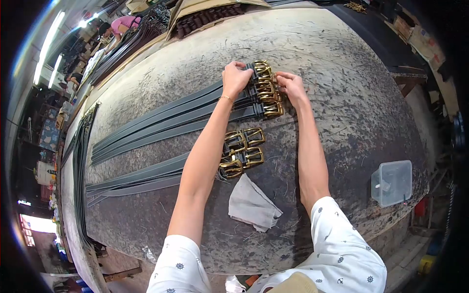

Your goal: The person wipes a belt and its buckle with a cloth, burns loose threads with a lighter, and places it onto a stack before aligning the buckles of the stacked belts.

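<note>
Several dark belts [161, 117] lie side by side across the worn table, their gold buckles [268, 91] bunched at the right end. My left hand [236, 78] has its fingers closed on a belt near the topmost buckle. At the right side of the buckles, my right hand [290, 86] touches one with bent fingers; the fingertips are too small to make out exactly. Nearer to me lies a second group of belts [139, 181] with gold buckles [243, 151], partly hidden by my left forearm. A grey cloth [253, 204] lies just below those buckles.
A clear plastic box [392, 184] stands at the table's right edge. More belts hang over the left edge [81, 171]. Piled dark straps [207, 20] lie at the back. A person in pink [124, 24] bends over at the far left.
</note>
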Tool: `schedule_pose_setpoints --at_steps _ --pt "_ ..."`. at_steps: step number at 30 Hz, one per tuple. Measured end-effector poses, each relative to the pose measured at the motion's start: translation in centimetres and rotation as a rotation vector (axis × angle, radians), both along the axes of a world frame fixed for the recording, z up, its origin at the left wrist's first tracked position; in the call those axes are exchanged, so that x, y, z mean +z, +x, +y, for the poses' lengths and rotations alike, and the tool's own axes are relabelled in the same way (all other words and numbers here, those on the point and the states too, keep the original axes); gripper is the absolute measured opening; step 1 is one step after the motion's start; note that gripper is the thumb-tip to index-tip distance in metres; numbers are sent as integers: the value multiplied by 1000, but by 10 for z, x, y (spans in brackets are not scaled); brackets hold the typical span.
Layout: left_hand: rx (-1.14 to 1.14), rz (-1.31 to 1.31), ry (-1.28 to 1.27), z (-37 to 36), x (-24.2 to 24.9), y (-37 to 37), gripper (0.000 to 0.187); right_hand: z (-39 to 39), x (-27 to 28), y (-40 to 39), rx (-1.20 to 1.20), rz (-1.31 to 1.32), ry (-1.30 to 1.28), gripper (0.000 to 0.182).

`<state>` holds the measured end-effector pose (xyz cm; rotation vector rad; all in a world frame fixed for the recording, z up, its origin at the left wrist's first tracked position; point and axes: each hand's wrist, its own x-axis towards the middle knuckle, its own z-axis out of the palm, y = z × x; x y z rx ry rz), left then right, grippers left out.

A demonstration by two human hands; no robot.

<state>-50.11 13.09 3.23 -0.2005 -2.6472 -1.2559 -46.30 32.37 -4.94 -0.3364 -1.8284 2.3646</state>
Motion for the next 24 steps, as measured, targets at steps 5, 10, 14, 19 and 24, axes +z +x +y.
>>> schedule_pose_setpoints --at_steps 5,10,14,19,24 --pt "-34 -46 104 -6 13 3 25 1 0 -4 -109 126 14 27" --pt "-22 -16 46 -4 18 3 24 0 2 -5 -99 195 -90 29" --pt "-16 9 28 -4 18 6 25 8 2 -1 -98 96 -21 30" --pt "-7 5 48 -3 20 8 24 13 6 5 33 80 -181 30" --pt "-44 -16 89 -1 20 12 24 8 8 3 2 99 -206 29"
